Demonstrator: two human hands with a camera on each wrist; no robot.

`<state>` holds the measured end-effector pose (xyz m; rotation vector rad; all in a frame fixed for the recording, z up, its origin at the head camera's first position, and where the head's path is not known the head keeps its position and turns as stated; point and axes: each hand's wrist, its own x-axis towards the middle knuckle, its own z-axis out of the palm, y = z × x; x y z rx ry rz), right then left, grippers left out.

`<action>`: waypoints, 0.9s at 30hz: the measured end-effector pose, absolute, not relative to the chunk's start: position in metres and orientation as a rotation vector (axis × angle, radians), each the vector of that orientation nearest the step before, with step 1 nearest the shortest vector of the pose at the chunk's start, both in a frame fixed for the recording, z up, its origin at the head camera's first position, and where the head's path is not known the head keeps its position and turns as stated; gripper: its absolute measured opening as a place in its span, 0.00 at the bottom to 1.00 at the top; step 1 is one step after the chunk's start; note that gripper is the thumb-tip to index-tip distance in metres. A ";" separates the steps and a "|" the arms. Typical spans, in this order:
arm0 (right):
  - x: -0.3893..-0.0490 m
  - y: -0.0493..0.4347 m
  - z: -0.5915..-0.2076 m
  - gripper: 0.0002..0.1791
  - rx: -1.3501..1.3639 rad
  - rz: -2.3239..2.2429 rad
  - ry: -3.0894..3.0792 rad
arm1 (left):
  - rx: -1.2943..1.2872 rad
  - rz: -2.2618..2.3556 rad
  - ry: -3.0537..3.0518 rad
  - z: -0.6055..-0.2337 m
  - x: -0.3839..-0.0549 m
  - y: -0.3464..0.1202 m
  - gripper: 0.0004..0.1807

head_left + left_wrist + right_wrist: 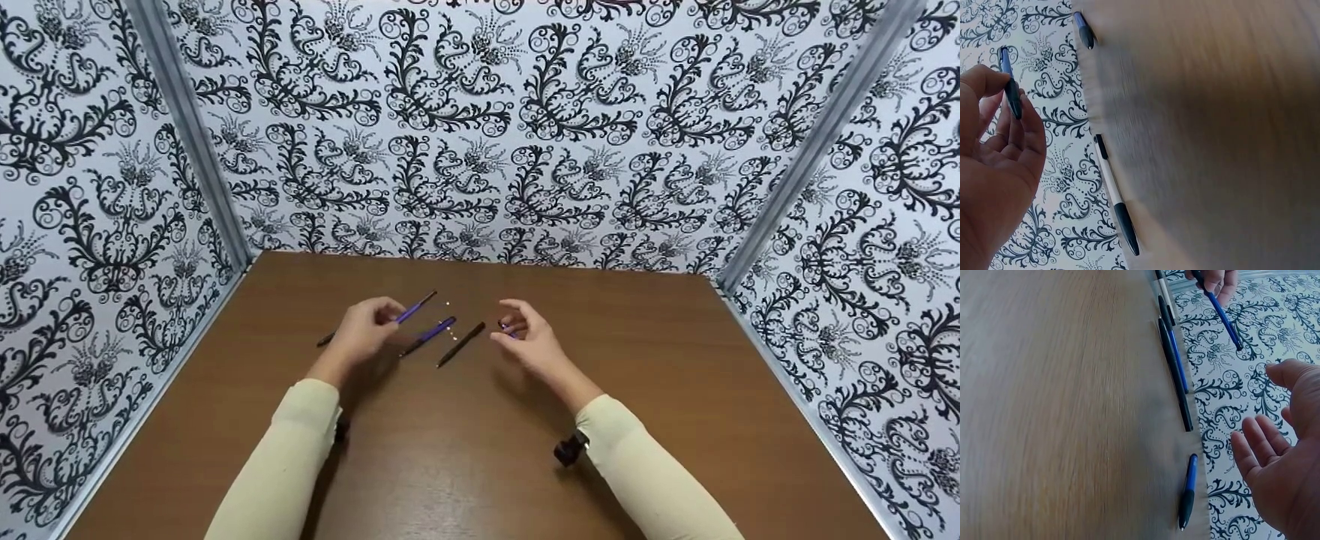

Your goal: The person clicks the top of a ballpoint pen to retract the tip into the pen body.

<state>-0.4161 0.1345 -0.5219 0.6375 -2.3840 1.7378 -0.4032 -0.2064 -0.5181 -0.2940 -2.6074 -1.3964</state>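
Note:
My left hand [361, 328] pinches a blue pen [1007, 64] with a black grip between thumb and fingertips, raised over the table. Below that hand lies a white pen [1111, 183] with black ends, mostly hidden in the head view. In the middle, a blue and black pen [429, 335] lies beside a black pen [460, 346], both slanted. My right hand [531, 337] holds nothing, its fingers spread and loosely bent. Another blue pen [1190, 484] with a black grip rests on the table near it, partly covered by the fingers in the head view.
The brown wooden table [450, 465] is enclosed by patterned black-and-white panels [480, 135] at the back and both sides, with grey metal posts [202, 150] at the corners. A small black camera [570, 450] sits at the right wrist.

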 end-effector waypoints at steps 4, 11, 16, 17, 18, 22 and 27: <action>-0.413 0.132 -0.521 0.34 0.609 1.748 -2.369 | -0.287 -1.383 -2.610 -0.518 -0.403 -0.211 0.11; -0.411 0.130 -0.520 0.32 0.600 1.743 -2.357 | -0.269 -1.365 -2.617 -0.519 -0.400 -0.218 0.11; -0.414 0.134 -0.523 0.34 0.641 1.728 -2.363 | -0.260 -1.348 -2.629 -0.522 -0.399 -0.223 0.11; -0.415 0.136 -0.524 0.34 0.656 1.727 -2.368 | -0.261 -1.346 -2.630 -0.522 -0.399 -0.224 0.11; -0.416 0.138 -0.526 0.34 0.670 1.729 -2.372 | -0.260 -1.345 -2.632 -0.523 -0.399 -0.225 0.11; -0.420 0.143 -0.529 0.33 0.710 1.719 -2.396 | -0.246 -1.347 -2.648 -0.524 -0.399 -0.227 0.11; -0.421 0.145 -0.530 0.33 0.727 1.681 -2.420 | -0.218 -1.337 -2.674 -0.529 -0.401 -0.231 0.10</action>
